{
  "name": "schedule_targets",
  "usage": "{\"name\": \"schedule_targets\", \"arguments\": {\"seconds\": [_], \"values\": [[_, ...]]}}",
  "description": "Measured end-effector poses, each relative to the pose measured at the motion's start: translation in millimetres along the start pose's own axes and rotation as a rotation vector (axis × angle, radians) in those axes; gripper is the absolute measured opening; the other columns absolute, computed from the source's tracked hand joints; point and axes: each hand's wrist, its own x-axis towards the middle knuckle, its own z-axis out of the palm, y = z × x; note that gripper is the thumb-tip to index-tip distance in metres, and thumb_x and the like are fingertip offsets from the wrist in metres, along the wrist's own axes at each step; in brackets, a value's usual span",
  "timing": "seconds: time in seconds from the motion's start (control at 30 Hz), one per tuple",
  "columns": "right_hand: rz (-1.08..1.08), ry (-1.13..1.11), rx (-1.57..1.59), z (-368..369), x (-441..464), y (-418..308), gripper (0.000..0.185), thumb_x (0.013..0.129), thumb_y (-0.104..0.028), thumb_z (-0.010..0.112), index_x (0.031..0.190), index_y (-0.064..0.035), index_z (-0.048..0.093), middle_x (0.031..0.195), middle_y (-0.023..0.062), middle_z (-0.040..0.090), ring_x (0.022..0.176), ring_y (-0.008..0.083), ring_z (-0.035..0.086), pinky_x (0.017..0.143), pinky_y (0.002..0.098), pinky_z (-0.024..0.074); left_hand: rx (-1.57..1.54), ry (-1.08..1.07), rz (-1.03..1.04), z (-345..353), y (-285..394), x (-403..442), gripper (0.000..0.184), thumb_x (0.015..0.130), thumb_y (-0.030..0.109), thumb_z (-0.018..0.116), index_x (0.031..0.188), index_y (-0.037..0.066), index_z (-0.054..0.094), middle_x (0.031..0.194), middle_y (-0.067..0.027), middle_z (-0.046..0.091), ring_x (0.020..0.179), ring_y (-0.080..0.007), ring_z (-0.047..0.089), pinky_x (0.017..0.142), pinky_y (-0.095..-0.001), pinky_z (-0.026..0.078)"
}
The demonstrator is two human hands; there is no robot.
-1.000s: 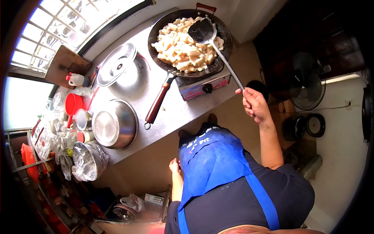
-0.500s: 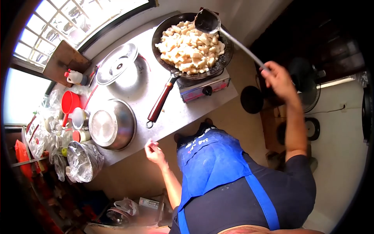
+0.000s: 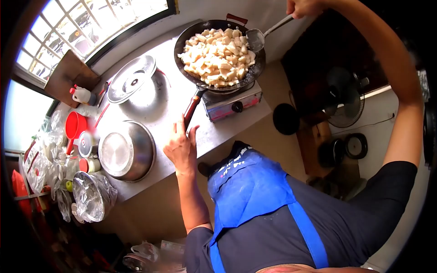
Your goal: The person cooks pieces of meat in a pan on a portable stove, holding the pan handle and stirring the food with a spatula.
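Note:
My right hand (image 3: 306, 7) is closed around the upper end of a metal ladle (image 3: 278, 25), raised at the top right. The ladle's bowl rests at the right side of the food, inside the wok's rim. Pale, chunky pieces of food (image 3: 217, 57) fill much of the dark wok (image 3: 184, 75), which sits on a portable gas stove (image 3: 232, 103). My left hand (image 3: 183, 143) reaches over the end of the wok's red-brown handle (image 3: 192, 108), thumb and fingers apart. That hand partly hides the handle's lower end.
Left of the wok, a metal lid (image 3: 132, 79) lies on the metal counter (image 3: 175, 98). An overturned steel basin (image 3: 120, 152), a red scoop (image 3: 75, 126), a bottle (image 3: 83, 95) and plastic-wrapped items (image 3: 93, 195) crowd the left. A fan (image 3: 343, 102) stands right.
My left hand has moved up from beside the apron to the wok's handle. My right hand has swung upward with the ladle, whose bowl now sits lower at the wok's right side.

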Motion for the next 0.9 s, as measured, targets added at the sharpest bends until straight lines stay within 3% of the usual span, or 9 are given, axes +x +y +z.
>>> {"name": "schedule_targets", "arguments": {"seconds": [0.23, 0.3, 0.5, 0.7, 0.77, 0.8, 0.9], "values": [[0.100, 0.143, 0.152, 57, 68, 33, 0.030, 0.097, -0.017, 0.070, 0.118, 0.0041, 0.075, 0.078, 0.0142, 0.072, 0.059, 0.0234, 0.069, 0.054, 0.0382, 0.0558, 0.046, -0.067, 0.094, -1, -20, 12, 0.048, 0.083, 0.024, 0.086, 0.129, 0.018, 0.074, 0.093, -0.0053, 0.072, 0.073, -0.0296, 0.071, 0.066, -0.0398, 0.056], [-0.067, 0.220, 0.229, 97, 98, 48, 0.031, 0.097, -0.017, 0.069, 0.122, -0.0010, 0.076, 0.095, 0.0183, 0.079, 0.090, 0.0307, 0.073, 0.085, 0.0431, 0.0560, 0.062, -0.089, 0.134, 3, -26, 11, 0.048, 0.083, 0.022, 0.087, 0.129, 0.018, 0.074, 0.091, -0.0054, 0.071, 0.070, -0.0289, 0.070, 0.064, -0.0397, 0.055], [-0.120, 0.445, 0.513, 185, 154, 44, 0.032, 0.101, -0.024, 0.065, 0.128, -0.0117, 0.077, 0.104, 0.0186, 0.079, 0.098, 0.0354, 0.075, 0.087, 0.0435, 0.0565, 0.021, -0.078, 0.155, 2, -26, 16, 0.049, 0.081, 0.018, 0.087, 0.128, 0.018, 0.074, 0.088, -0.0060, 0.070, 0.069, -0.0285, 0.070, 0.062, -0.0398, 0.055], [-0.140, 0.678, 0.530, 222, 163, 22, 0.030, 0.102, -0.028, 0.063, 0.126, -0.0152, 0.077, 0.098, 0.0194, 0.077, 0.092, 0.0401, 0.073, 0.083, 0.0487, 0.0573, 0.008, -0.073, 0.142, 1, -24, 17, 0.046, 0.083, 0.022, 0.085, 0.127, 0.021, 0.074, 0.089, -0.0052, 0.071, 0.069, -0.0293, 0.070, 0.063, -0.0399, 0.057], [-0.182, 0.852, 0.356, 231, 161, 15, 0.031, 0.103, -0.031, 0.064, 0.127, -0.0150, 0.074, 0.091, 0.0162, 0.076, 0.084, 0.0405, 0.073, 0.076, 0.0529, 0.0559, 0.029, -0.089, 0.112, -1, -22, 15, 0.045, 0.083, 0.023, 0.085, 0.127, 0.021, 0.075, 0.090, -0.0054, 0.071, 0.071, -0.0296, 0.071, 0.065, -0.0400, 0.057], [-0.205, 0.911, 0.247, 230, 157, 12, 0.030, 0.105, -0.029, 0.061, 0.128, -0.0155, 0.072, 0.082, 0.0146, 0.074, 0.075, 0.0386, 0.072, 0.068, 0.0521, 0.0553, 0.020, -0.090, 0.092, 0, -21, 15, 0.045, 0.083, 0.024, 0.085, 0.127, 0.021, 0.075, 0.091, -0.0055, 0.072, 0.072, -0.0298, 0.071, 0.065, -0.0403, 0.058], [-0.160, 0.987, 0.066, 232, 137, -3, 0.029, 0.106, -0.021, 0.058, 0.130, -0.0140, 0.072, 0.076, 0.0136, 0.068, 0.068, 0.0344, 0.070, 0.062, 0.0461, 0.0558, -0.005, -0.084, 0.065, 1, -21, 12, 0.045, 0.083, 0.025, 0.085, 0.127, 0.021, 0.075, 0.093, -0.0057, 0.073, 0.074, -0.0305, 0.072, 0.066, -0.0409, 0.058]]}}
